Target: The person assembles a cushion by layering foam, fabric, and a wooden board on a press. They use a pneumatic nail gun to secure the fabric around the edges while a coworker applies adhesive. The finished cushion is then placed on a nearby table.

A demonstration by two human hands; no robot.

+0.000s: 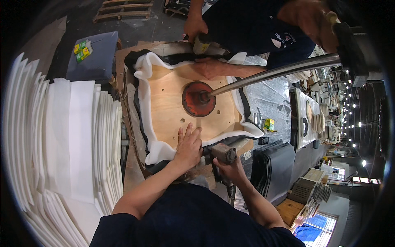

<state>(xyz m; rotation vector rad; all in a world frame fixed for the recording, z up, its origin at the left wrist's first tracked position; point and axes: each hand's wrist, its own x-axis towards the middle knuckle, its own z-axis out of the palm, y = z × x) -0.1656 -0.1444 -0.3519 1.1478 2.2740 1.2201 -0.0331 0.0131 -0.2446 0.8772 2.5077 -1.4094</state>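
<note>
Wooden panel (170,105) lies at 11 o'clock from right hand (231,169), wrapped round power tool (224,153); left hand (189,149), nearer, loosely spread on its 6 o'clock margin.

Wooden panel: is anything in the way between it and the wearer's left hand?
Nothing visible: the left hand lies over the near edge, its fingers on the wooden panel. The red disc sits at the panel's middle, beyond the fingertips.

Dark grey floor (160,25) toward the upper left, slatted wooden pallet (122,15) lying on it. Bright lamps (354,105) line the dark ceiling (372,123) at right. Lower right: pale wall (336,206), bright window (328,224), partly blue.
</note>
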